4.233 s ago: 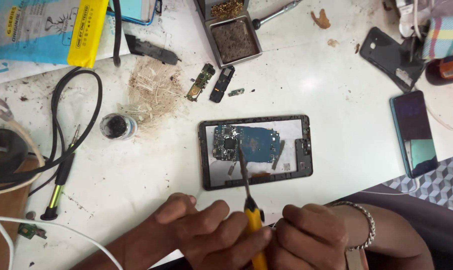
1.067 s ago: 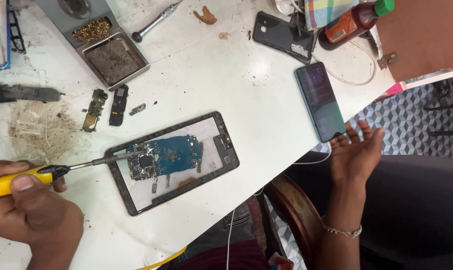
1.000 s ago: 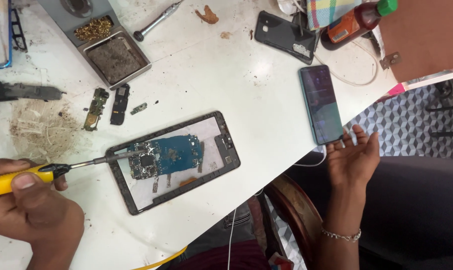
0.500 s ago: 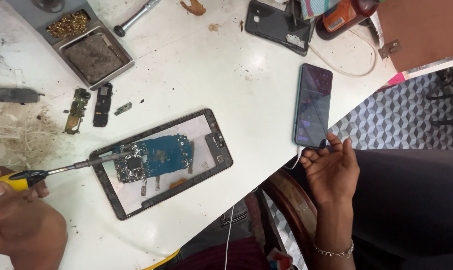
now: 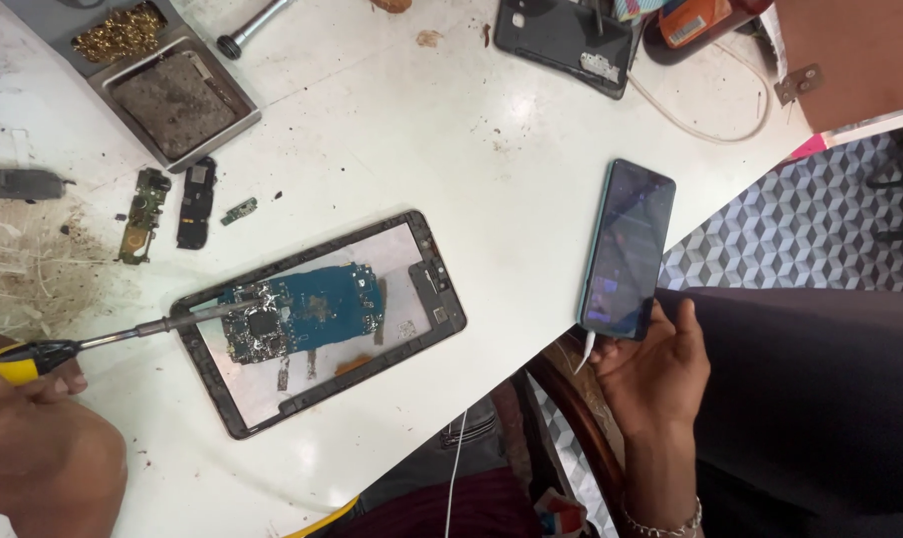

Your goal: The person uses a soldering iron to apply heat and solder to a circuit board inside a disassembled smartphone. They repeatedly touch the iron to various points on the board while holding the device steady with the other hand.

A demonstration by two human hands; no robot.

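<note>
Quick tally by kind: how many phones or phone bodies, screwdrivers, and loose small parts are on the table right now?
Phones or phone bodies: 3: opened phone frame, dark phone, black back cover
Screwdrivers: 1: yellow-handled screwdriver in the left hand
Loose small parts: 3
Total: 7

Glossy dark glass-faced phone (image 5: 626, 249) lies on a smooth white table (image 5: 391, 130), scuffed and speckled.

Blue matt circuit board (image 5: 307, 311) sits in a black plastic frame (image 5: 441, 289); the yellow plastic-handled screwdriver (image 5: 123, 335) has a dull metal shaft.
</note>
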